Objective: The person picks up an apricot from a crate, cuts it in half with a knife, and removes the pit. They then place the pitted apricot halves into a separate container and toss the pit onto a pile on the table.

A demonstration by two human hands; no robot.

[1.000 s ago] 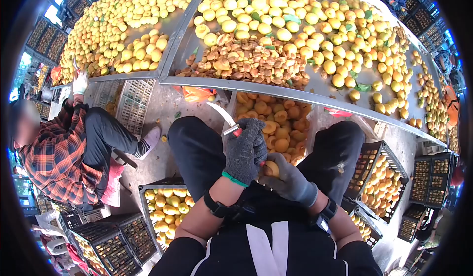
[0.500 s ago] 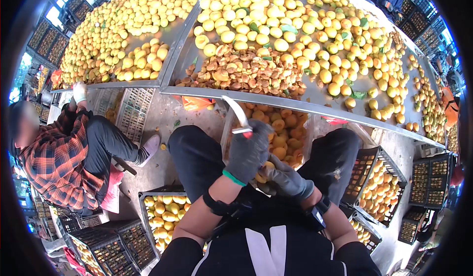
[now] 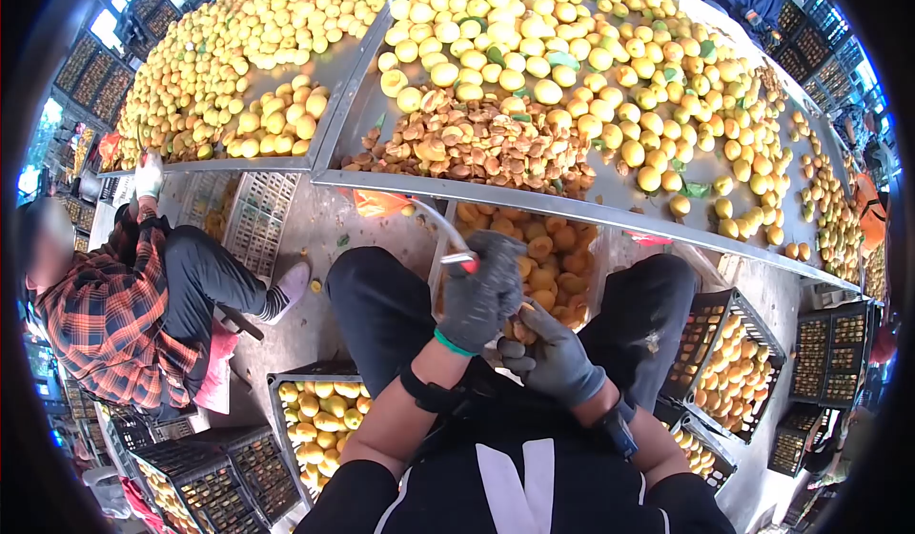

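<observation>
The left hand (image 3: 483,291) grips the knife (image 3: 461,260); the right hand (image 3: 555,358) pinches the fruit (image 3: 520,330), probably light, soft, bruisable: hold its sides.

no lettering, label, brand, number or sign can be read anywhere, from the upper left of the frame to the lower right.

The left glove (image 3: 484,289) is dark grey, its cuff (image 3: 454,343) green; the right glove (image 3: 564,362) is grey. The knife blade (image 3: 441,225) is silvery, its handle (image 3: 465,262) red. One plaid shirt (image 3: 110,324) is orange and black.
</observation>
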